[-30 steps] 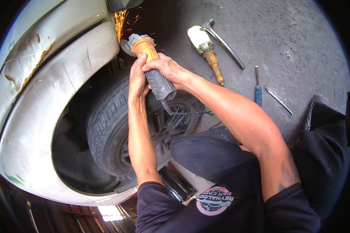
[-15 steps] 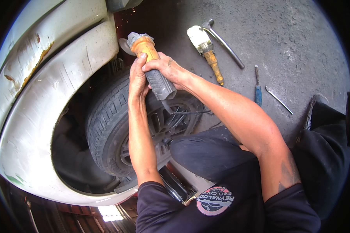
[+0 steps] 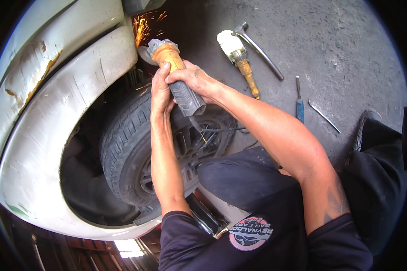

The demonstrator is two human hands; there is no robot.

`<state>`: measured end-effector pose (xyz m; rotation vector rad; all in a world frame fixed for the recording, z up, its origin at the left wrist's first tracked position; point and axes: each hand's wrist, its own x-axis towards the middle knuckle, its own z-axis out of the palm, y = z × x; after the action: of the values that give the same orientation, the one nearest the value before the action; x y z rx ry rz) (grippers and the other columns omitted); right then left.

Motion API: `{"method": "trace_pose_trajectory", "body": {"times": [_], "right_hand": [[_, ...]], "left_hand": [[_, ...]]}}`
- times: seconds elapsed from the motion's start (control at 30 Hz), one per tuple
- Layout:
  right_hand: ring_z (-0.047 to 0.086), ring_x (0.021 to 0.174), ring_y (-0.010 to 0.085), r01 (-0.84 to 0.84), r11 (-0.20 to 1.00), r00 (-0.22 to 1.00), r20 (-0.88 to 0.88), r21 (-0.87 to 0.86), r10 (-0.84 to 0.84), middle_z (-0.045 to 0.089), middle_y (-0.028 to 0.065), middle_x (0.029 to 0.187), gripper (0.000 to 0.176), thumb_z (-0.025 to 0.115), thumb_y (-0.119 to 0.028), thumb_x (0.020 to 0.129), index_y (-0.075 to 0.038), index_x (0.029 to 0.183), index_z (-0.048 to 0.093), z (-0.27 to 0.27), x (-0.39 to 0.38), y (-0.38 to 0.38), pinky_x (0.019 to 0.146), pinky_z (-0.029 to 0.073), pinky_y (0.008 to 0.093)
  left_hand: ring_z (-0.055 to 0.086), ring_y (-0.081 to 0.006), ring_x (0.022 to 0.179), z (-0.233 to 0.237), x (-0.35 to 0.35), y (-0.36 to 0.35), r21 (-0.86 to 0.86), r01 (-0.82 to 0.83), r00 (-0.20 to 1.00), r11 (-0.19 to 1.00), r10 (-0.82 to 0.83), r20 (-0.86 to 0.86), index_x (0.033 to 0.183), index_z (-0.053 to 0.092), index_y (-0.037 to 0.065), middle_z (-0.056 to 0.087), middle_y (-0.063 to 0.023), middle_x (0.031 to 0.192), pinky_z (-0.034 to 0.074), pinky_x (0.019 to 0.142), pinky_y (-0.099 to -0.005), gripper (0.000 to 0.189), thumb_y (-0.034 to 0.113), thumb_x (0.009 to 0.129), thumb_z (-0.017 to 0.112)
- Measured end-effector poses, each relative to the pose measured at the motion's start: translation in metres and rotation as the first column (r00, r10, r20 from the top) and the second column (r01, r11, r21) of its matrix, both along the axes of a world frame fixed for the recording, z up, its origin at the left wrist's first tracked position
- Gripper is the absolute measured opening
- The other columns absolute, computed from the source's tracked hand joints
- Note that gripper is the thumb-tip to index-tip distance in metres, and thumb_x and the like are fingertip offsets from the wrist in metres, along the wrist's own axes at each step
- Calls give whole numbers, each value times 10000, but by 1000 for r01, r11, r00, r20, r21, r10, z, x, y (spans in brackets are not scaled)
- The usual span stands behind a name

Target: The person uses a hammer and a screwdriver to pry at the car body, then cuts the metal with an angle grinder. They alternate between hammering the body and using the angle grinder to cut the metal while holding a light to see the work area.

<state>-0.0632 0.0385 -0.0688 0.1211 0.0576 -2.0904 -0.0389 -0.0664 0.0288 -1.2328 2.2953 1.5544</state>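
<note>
Both my hands grip an orange and grey angle grinder [image 3: 169, 56]. My left hand [image 3: 160, 90] wraps the body from the left side. My right hand [image 3: 193, 81] closes over the grey rear handle from the right. The grinder's disc presses against the end of the white car fender [image 3: 68, 117], and orange sparks [image 3: 142, 27] fly up from that spot. Below the grinder sits the car's tyre [image 3: 126, 140] with its dark wheel rim [image 3: 190, 149].
On the concrete floor to the right lie a second tool with a white head and orange handle [image 3: 239, 58], a metal bar [image 3: 260, 49], a blue-handled screwdriver [image 3: 300, 101] and a thin rod [image 3: 324, 116]. My dark-trousered knee is by the wheel.
Sparks flew a second ago, stopped half a second ago, and fly again now. The grinder and both hands have barely shifted.
</note>
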Motion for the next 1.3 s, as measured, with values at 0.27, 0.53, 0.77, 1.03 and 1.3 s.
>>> {"method": "trace_pose_trajectory", "body": {"times": [0.27,0.53,0.77,1.03,1.3], "right_hand": [[708,743,207,-31,999,999,-29,21,31,645,146,991,599,760,-233,859,21,1311,461,0,-3,7,606,644,349],[709,773,207,13,999,997,-76,37,-10,646,148,1022,623,754,-244,841,28,1324,469,2,-2,12,620,629,353],[708,781,207,53,998,996,-80,39,-50,641,143,1030,643,755,-248,843,33,1339,457,0,3,5,636,626,350],[707,754,204,36,999,998,-62,29,-34,641,148,1010,640,758,-246,849,36,1332,448,0,1,8,626,628,347],[694,826,200,18,999,998,-65,41,-15,636,141,1033,638,770,-250,840,36,1321,463,-3,-1,1,657,626,356]], "left_hand": [[701,-183,909,-1,0,4,18,-23,1000,1000,23,-19,1277,568,-36,668,-124,1072,606,792,-326,608,472,977,716],[703,-186,917,-2,1,2,48,-23,999,999,24,-26,1280,568,-31,670,-121,1076,608,796,-329,606,469,975,721],[696,-174,904,0,0,4,18,19,1000,1000,-18,-16,1277,575,-27,667,-115,1068,600,780,-317,612,483,971,720],[691,-167,892,-2,1,0,-2,16,1000,1000,-16,-10,1258,588,-23,665,-108,1052,594,777,-308,597,488,976,714],[708,-172,834,-1,-1,6,-11,5,1000,1000,-5,-25,1253,593,-29,682,-113,1023,609,707,-298,615,504,973,717]]}}
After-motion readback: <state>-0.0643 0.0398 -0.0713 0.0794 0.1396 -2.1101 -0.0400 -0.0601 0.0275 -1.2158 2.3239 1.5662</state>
